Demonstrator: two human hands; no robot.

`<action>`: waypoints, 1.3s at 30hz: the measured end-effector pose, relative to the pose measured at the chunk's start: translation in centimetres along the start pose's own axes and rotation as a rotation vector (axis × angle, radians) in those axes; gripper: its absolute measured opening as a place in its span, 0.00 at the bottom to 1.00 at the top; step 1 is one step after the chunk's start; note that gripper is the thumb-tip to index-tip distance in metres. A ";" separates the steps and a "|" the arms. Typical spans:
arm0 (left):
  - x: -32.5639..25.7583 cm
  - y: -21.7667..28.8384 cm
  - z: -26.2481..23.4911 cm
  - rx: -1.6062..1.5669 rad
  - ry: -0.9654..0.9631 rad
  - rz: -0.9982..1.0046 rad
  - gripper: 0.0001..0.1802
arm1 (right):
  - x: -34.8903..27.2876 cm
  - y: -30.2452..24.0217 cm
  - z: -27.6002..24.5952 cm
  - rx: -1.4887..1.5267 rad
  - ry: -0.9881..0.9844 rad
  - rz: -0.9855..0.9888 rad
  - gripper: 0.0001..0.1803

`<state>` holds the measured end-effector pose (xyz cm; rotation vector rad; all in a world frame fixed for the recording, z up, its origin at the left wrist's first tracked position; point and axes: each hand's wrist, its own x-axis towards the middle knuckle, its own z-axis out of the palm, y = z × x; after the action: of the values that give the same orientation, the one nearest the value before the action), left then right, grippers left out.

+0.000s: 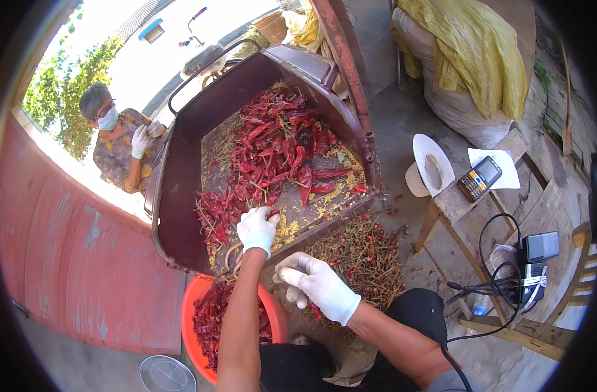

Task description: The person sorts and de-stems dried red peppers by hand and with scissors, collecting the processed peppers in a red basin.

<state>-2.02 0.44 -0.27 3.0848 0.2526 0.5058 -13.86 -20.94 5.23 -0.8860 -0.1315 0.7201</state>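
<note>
Red dried chilli peppers [272, 144] lie heaped on the bed of a maroon metal cart [174, 170], thickest toward its far end, with yellow seeds [287, 230] scattered around them. At the cart's near edge, the white-gloved left hand [256, 230] reaches in among the nearest peppers, its fingers curled down beside one; whether they grip it I cannot tell. Nearer the body, the white-gloved right hand [321, 287] hangs in front of a pile of stems [367, 255], fingers bent and thumb close to them, the gap narrow; whether anything is pinched there is unclear. Below the cart's near corner, an orange plastic tub [280, 320] contains more chillies, partly behind the left forearm. Beyond the cart's left side stands a masked, gloved co-worker [123, 140]. On the right, a handheld terminal [479, 179] rests on a wooden desk [447, 205], beside a white hat [433, 163].
</note>
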 end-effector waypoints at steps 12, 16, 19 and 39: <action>-3.5 4.9 -3.6 -0.691 0.119 -0.127 0.17 | 0.9 -0.6 -1.7 -0.051 0.310 -0.056 0.15; -8.5 7.2 -9.2 -0.814 0.148 -0.190 0.16 | 0.6 -0.4 -0.8 -0.078 0.346 -0.140 0.22; -11.5 8.5 -10.7 -0.851 0.173 -0.209 0.15 | 0.3 -0.2 -0.5 -0.117 0.301 -0.176 0.26; -13.7 4.7 -12.1 -0.638 0.322 0.302 0.09 | -0.8 0.7 -0.5 -0.910 0.195 -0.466 0.14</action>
<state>-17.89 -6.66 6.98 2.4130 -0.3233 0.8867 -14.59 -21.48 4.54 -1.7110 -0.4979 0.0974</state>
